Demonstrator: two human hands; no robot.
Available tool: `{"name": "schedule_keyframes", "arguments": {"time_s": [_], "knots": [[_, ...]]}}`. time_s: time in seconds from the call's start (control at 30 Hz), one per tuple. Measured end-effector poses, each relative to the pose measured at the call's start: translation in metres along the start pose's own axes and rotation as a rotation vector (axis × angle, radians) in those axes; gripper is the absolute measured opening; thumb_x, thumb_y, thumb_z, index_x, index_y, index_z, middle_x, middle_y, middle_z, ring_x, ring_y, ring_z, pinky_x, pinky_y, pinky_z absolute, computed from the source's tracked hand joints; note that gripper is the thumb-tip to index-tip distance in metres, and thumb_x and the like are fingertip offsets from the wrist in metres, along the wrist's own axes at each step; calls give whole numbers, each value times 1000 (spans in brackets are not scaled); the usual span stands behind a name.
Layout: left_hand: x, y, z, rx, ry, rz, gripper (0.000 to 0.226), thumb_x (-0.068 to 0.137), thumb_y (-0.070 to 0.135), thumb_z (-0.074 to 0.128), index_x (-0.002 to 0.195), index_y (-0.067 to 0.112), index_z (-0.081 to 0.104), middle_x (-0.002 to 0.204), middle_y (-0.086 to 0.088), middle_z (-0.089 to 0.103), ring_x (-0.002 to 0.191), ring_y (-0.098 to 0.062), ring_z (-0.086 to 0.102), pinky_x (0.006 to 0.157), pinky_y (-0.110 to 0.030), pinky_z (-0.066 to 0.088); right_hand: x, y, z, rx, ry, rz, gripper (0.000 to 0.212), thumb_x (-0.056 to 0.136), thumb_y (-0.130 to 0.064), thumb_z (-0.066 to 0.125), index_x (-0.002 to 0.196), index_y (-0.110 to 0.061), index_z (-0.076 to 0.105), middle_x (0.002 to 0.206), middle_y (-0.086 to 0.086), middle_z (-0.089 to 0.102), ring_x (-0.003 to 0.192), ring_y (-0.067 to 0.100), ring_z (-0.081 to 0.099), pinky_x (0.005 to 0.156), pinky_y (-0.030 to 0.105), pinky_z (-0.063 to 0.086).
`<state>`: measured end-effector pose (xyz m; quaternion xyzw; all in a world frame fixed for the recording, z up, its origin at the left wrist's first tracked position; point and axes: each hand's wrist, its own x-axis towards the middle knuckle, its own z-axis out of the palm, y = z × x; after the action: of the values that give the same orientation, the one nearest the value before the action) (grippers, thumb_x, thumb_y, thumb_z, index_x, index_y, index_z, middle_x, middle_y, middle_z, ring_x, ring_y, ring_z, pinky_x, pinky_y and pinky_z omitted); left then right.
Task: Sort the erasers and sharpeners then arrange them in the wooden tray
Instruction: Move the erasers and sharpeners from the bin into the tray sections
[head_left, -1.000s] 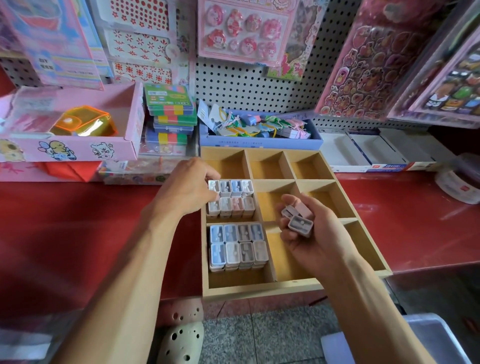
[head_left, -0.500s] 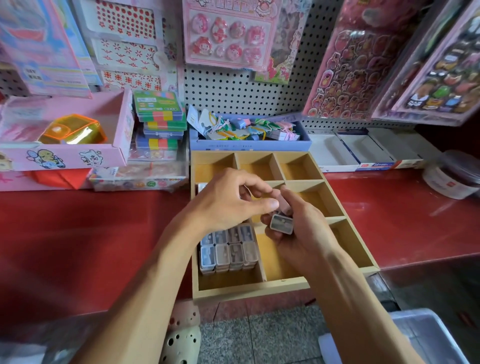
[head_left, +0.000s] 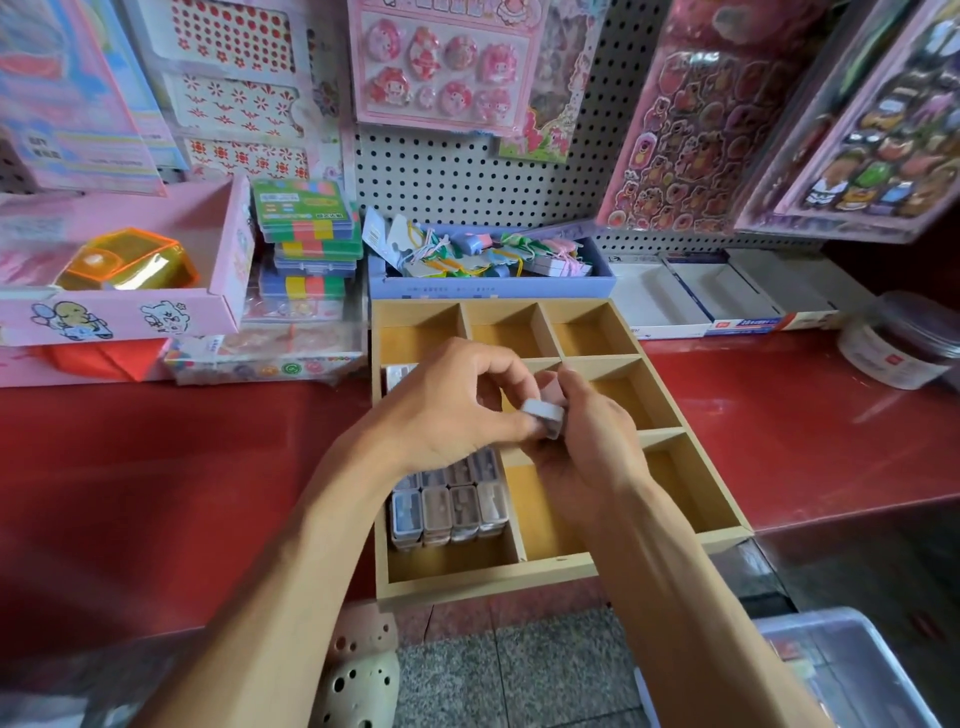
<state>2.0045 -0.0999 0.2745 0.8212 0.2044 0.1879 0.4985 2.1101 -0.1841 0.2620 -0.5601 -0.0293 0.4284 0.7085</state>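
**Sharpener changing hands over the middle of the tray**

Here it is: a small pale rectangular plastic sharpener (head_left: 543, 415), pinched at the fingertips of the left hand (head_left: 447, 405), right above the centre of the compartmented wooden tray (head_left: 719, 525). The right hand (head_left: 587, 447) is cupped just beside it at 3 o'clock, fingers curled; what else it holds I cannot tell. To do this well, I'd say grip the short sides, keep the flat face up, and lower it square into the left-column compartment at 9 o'clock, snug against its neighbours, so the rows stay tight. At 6 o'clock the block of blue, grey and beige sharpeners (head_left: 449, 504) sits packed in two neat rows; that's the pattern to match.

Outward now: the tray rests on a glossy red tabletop (head_left: 156, 467), its near edge overhanging. At 12 o'clock, a blue cardboard box of tagged trinkets (head_left: 493, 280); at 10 o'clock, a pink cartoon-printed carton (head_left: 124, 312); at 2 o'clock, a round clear-lidded tub (head_left: 904, 348). Behind, a white pegboard (head_left: 441, 176) hung with sticker sheets.
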Motion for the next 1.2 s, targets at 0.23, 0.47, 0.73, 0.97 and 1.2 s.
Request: {"name": "schedule_keyframes", "arguments": {"time_s": [0.23,0.47,0.73,0.97,1.2], "knots": [[0,-18,-24,-15,124,-88,19,86,16,72,98,30,77,91,5,76,83,-21,72,81,-46,59,-11,-8,-15,-464,-230,-201,31,105,-25,46,104,-5,69,77,7,60,55,11,49,48,22,34],[-3,-13,-25,-143,197,-209,30,76,3,80,99,16,64,75,-3,74,73,-22,71,74,-33,56,-7,-5,-9,-843,-305,-365,36,105,-29,47,97,1,65,75,4,67,57,13,53,47,23,39],[-1,-12,-17,-86,304,-176,31,61,10,92,84,15,71,81,-8,73,74,-27,72,66,-44,62,-5,-2,-4,-785,-317,-322,38,106,-28,44,82,-6,65,72,5,64,56,15,51,46,23,38],[-1,-22,-21,300,291,-152,27,64,18,88,85,24,72,81,6,67,68,-11,67,67,-32,56,-5,-13,-9,-280,-112,-10,35,105,-30,46,86,-5,63,65,6,62,50,12,46,46,23,30],[9,-33,-10,545,209,-135,32,70,25,85,100,24,73,85,8,54,75,-13,53,70,-29,42,2,-12,-27,7,25,117,31,100,-27,36,89,-7,58,71,12,59,47,15,45,36,21,30]]}}
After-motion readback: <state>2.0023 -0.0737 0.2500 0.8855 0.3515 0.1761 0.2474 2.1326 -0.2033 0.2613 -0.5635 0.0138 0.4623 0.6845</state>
